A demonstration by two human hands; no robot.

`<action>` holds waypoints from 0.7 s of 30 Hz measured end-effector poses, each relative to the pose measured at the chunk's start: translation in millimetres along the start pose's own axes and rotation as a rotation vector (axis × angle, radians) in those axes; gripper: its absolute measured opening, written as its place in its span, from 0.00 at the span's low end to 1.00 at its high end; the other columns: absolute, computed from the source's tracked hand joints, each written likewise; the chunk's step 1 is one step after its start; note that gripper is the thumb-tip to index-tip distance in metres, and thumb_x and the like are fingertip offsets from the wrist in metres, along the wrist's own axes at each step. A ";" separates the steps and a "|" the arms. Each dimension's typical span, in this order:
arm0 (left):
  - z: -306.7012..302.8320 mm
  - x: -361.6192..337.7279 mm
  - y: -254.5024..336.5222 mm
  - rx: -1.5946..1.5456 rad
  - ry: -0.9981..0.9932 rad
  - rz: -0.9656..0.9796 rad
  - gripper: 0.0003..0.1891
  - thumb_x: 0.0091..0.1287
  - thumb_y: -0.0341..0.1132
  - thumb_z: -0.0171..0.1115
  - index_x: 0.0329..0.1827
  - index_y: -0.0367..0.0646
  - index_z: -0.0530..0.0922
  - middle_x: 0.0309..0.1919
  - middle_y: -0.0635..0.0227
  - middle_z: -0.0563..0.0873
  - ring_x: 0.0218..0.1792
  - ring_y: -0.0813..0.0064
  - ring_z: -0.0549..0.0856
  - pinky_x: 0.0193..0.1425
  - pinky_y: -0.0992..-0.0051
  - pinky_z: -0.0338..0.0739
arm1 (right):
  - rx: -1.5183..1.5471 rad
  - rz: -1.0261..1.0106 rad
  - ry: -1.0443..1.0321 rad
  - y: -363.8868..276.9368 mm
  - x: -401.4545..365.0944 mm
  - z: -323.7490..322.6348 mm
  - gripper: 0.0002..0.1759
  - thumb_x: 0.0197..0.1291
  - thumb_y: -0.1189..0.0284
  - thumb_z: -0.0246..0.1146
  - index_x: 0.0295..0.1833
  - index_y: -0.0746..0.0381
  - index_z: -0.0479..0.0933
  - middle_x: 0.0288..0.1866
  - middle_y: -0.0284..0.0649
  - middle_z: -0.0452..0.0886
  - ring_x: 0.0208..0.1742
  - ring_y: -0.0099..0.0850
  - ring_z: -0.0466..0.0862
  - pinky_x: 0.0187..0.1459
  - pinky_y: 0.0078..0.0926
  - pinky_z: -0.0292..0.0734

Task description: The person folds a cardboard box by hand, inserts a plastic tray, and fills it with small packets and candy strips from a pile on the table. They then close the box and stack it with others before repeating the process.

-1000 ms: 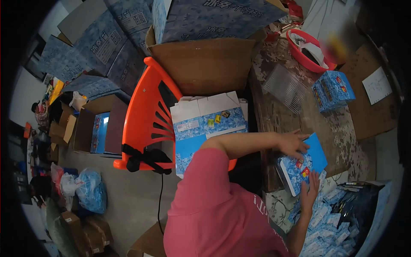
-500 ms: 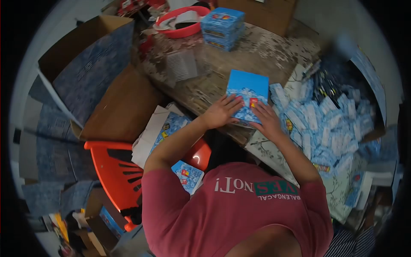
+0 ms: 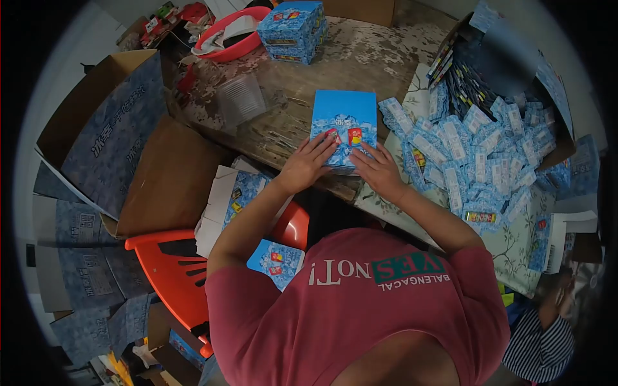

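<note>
A blue box (image 3: 344, 106) with an icy pattern and small red and yellow pictures lies on the worn wooden table in front of me. My left hand (image 3: 308, 162) rests on its near left part, fingers stretched flat over the top. On the near right part lies my right hand (image 3: 380, 170), its fingers also extended and apart. Neither hand is wrapped around anything. Just right of the box spreads a heap of blue-and-white packets (image 3: 457, 145).
Stacked blue boxes (image 3: 291, 35) stand at the back beside a red basin (image 3: 232, 35). A clear ridged plastic sheet (image 3: 241, 100) lies left. An open carton (image 3: 106, 128) and an orange chair (image 3: 164, 267) are at left. Bottom right shows another person's striped sleeve (image 3: 539, 347).
The view has shifted, so the table and box appear further left and higher. Both hands stay on the box top, with the fingers slightly nearer its front edge.
</note>
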State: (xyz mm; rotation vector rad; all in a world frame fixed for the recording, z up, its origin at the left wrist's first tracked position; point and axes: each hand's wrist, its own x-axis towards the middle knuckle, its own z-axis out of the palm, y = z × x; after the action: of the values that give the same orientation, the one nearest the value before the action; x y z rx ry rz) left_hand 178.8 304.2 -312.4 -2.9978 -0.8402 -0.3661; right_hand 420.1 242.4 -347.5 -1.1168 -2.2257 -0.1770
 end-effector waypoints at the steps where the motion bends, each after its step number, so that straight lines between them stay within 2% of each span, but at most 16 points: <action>1: 2.9 -0.7 -1.6 -0.070 0.063 -0.012 0.36 0.58 0.41 0.64 0.69 0.43 0.60 0.68 0.55 0.62 0.70 0.56 0.59 0.69 0.58 0.56 | 0.026 -0.020 -0.045 2.6 0.9 -3.4 0.24 0.54 0.66 0.65 0.58 0.57 0.73 0.64 0.37 0.71 0.67 0.38 0.67 0.64 0.42 0.61; 3: 13.9 -5.3 -2.0 -0.125 0.135 -0.024 0.38 0.56 0.41 0.67 0.69 0.42 0.59 0.68 0.52 0.61 0.70 0.55 0.58 0.70 0.59 0.56 | 0.048 -0.052 -0.079 6.1 0.2 -5.7 0.24 0.55 0.67 0.65 0.58 0.59 0.73 0.64 0.40 0.70 0.66 0.40 0.67 0.63 0.42 0.62; 5: 30.3 -8.0 5.3 -0.566 0.484 -0.470 0.46 0.50 0.39 0.72 0.70 0.39 0.55 0.66 0.48 0.63 0.69 0.57 0.61 0.69 0.63 0.57 | 0.380 0.368 0.192 8.6 -5.3 3.2 0.25 0.58 0.68 0.62 0.61 0.61 0.70 0.65 0.47 0.67 0.67 0.42 0.66 0.64 0.38 0.61; 6: 29.0 -7.9 3.7 -1.006 0.297 -0.481 0.51 0.48 0.38 0.75 0.71 0.36 0.51 0.64 0.48 0.66 0.66 0.63 0.66 0.67 0.68 0.61 | 0.645 0.688 0.305 13.4 -10.2 24.4 0.28 0.61 0.69 0.59 0.66 0.62 0.63 0.66 0.48 0.66 0.67 0.39 0.65 0.64 0.33 0.59; 7: 30.0 -6.8 6.0 -0.995 0.310 -0.478 0.51 0.48 0.38 0.75 0.71 0.36 0.51 0.64 0.48 0.66 0.66 0.63 0.66 0.67 0.68 0.61 | 0.647 0.672 0.310 7.6 0.0 20.8 0.28 0.61 0.69 0.59 0.66 0.62 0.63 0.66 0.48 0.66 0.67 0.39 0.65 0.64 0.33 0.59; 9: 32.6 1.7 7.7 -1.237 0.331 -0.572 0.50 0.50 0.35 0.74 0.72 0.35 0.49 0.62 0.52 0.69 0.62 0.69 0.70 0.65 0.72 0.64 | 1.423 1.151 0.277 -2.8 24.1 11.0 0.32 0.61 0.72 0.57 0.70 0.62 0.56 0.65 0.43 0.66 0.65 0.33 0.65 0.64 0.29 0.58; 10: 24.3 8.6 2.0 -1.202 0.373 -0.557 0.49 0.52 0.35 0.73 0.72 0.36 0.49 0.61 0.54 0.71 0.60 0.72 0.71 0.63 0.73 0.65 | 1.523 1.120 0.286 2.5 33.9 5.6 0.34 0.59 0.75 0.57 0.70 0.64 0.55 0.64 0.40 0.66 0.63 0.30 0.66 0.64 0.27 0.58; 13: -21.3 40.0 -29.6 -1.249 0.455 -0.474 0.47 0.53 0.33 0.72 0.72 0.36 0.50 0.61 0.54 0.71 0.60 0.71 0.71 0.63 0.73 0.66 | 1.552 0.970 0.388 24.0 86.0 -5.3 0.32 0.59 0.76 0.57 0.69 0.64 0.56 0.62 0.39 0.68 0.62 0.29 0.68 0.63 0.27 0.60; 14: -37.9 54.1 -45.7 -1.239 0.463 -0.463 0.47 0.53 0.33 0.72 0.72 0.36 0.50 0.61 0.54 0.71 0.60 0.71 0.71 0.63 0.73 0.66 | 1.557 0.907 0.395 36.1 111.7 -11.9 0.32 0.58 0.76 0.58 0.68 0.64 0.58 0.61 0.38 0.70 0.60 0.28 0.69 0.61 0.26 0.62; 17: -78.5 110.1 -114.7 -1.168 0.578 -0.334 0.43 0.55 0.32 0.70 0.71 0.36 0.53 0.62 0.54 0.70 0.61 0.70 0.71 0.63 0.72 0.66 | 1.579 0.690 0.588 79.6 203.6 -5.3 0.32 0.58 0.76 0.58 0.68 0.64 0.58 0.60 0.38 0.70 0.59 0.29 0.71 0.60 0.27 0.64; 18: -85.3 127.8 -136.8 -1.027 0.768 -0.328 0.41 0.56 0.31 0.69 0.70 0.36 0.56 0.62 0.52 0.70 0.61 0.69 0.71 0.63 0.71 0.66 | 1.581 0.609 0.637 96.9 236.3 1.9 0.32 0.58 0.75 0.57 0.69 0.63 0.58 0.61 0.38 0.70 0.59 0.30 0.71 0.59 0.28 0.65; 19: -88.5 137.7 -152.4 -0.878 0.949 -0.320 0.38 0.57 0.31 0.68 0.69 0.36 0.58 0.62 0.51 0.70 0.61 0.68 0.71 0.63 0.70 0.66 | 1.573 0.620 0.716 108.2 270.6 7.5 0.32 0.59 0.75 0.57 0.69 0.63 0.58 0.62 0.38 0.69 0.59 0.30 0.71 0.59 0.29 0.65; 20: -84.4 141.6 -161.2 -0.865 0.952 -0.313 0.38 0.57 0.31 0.68 0.69 0.36 0.58 0.62 0.51 0.70 0.61 0.68 0.71 0.63 0.70 0.66 | 1.565 0.633 0.796 117.5 301.6 13.4 0.32 0.59 0.74 0.57 0.69 0.63 0.58 0.62 0.39 0.69 0.60 0.30 0.70 0.59 0.29 0.65; 21: -75.6 144.2 -167.5 -0.895 1.038 -0.354 0.36 0.57 0.30 0.67 0.68 0.37 0.59 0.62 0.50 0.71 0.62 0.67 0.71 0.63 0.70 0.66 | 1.574 0.622 0.799 128.4 326.6 23.2 0.32 0.59 0.74 0.57 0.69 0.63 0.58 0.62 0.39 0.69 0.60 0.30 0.70 0.59 0.29 0.65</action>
State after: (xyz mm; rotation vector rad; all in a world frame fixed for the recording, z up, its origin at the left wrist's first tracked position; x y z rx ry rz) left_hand 195.6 516.2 -215.7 -2.4336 -1.1979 -2.5355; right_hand 363.2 552.6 -192.0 -0.5180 -0.7005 1.0179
